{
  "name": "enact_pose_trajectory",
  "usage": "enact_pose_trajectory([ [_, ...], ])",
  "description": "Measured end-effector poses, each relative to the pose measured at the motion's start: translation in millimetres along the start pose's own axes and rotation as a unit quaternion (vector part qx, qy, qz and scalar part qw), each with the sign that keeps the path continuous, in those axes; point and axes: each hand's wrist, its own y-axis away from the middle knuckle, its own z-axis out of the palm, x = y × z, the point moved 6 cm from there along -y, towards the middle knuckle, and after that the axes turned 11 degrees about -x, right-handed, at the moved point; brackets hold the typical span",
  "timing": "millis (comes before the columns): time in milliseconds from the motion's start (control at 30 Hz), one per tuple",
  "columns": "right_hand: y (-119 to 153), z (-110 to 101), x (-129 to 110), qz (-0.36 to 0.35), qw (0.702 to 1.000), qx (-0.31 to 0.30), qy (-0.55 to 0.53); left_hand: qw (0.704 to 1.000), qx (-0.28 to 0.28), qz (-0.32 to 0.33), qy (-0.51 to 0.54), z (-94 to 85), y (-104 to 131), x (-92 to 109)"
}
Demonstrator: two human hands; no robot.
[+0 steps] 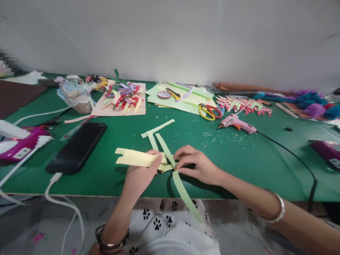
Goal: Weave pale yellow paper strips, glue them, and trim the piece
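Observation:
My left hand (145, 168) is closed on pale yellow paper strips (131, 157), the thumb pressing on top and the ends sticking out to the left. Opposite it, my right hand (200, 164) pinches a light green paper strip (184, 193) where it crosses the yellow ones. One end of that green strip hangs down past the table edge over my lap; the other points up and away. Just beyond my left hand, another pale green strip (159, 128) lies bent at an angle. My fingers hide part of the crossing.
A black phone (77, 148) on a white cable lies left on the green table (124, 131). Beyond are a pink sheet with coloured strips (124, 97), scissors (209, 112), woven red-and-white paper (244, 104) and a pink glue gun (237, 124) with its cord trailing right.

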Motion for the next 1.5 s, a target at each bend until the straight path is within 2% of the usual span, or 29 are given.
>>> enact_pose_trajectory([
  [100, 1, 1, 2, 0.019, 1.000, -0.006, -0.017, 1.000, 0.000, 0.003, 0.012, 0.4, 1, -1],
  [333, 0, 8, 0, 0.000, 0.997, -0.054, -0.057, 1.000, -0.003, -0.002, 0.022, 1.4, 1, -1],
  [567, -4, 6, -3, -0.007, 0.998, -0.026, -0.062, 0.999, -0.001, 0.017, 0.038, 1.1, 3, 3],
  [700, -5, 11, -4, -0.026, 0.997, -0.046, -0.061, 1.000, 0.010, 0.015, 0.006, 1.1, 4, 6],
  [867, -4, 15, -5, -0.052, 0.997, -0.062, 0.012, 0.999, 0.009, 0.031, 0.002, 1.6, 5, 8],
  [1033, -3, 16, -6, -0.039, 0.995, -0.087, 0.028, 0.997, -0.019, 0.070, -0.001, 3.0, 5, 13],
  [1233, 0, 18, -9, -0.038, 0.990, -0.119, 0.071, 0.994, -0.024, 0.104, -0.005, 4.4, 7, 11],
  [1400, 4, 21, -15, -0.051, 0.976, -0.119, 0.174, 0.993, -0.013, 0.120, -0.002, 6.1, 5, 11],
  [1500, 6, 21, -22, -0.069, 0.954, -0.093, 0.275, 0.989, -0.042, 0.140, 0.004, 8.2, 1, 16],
])
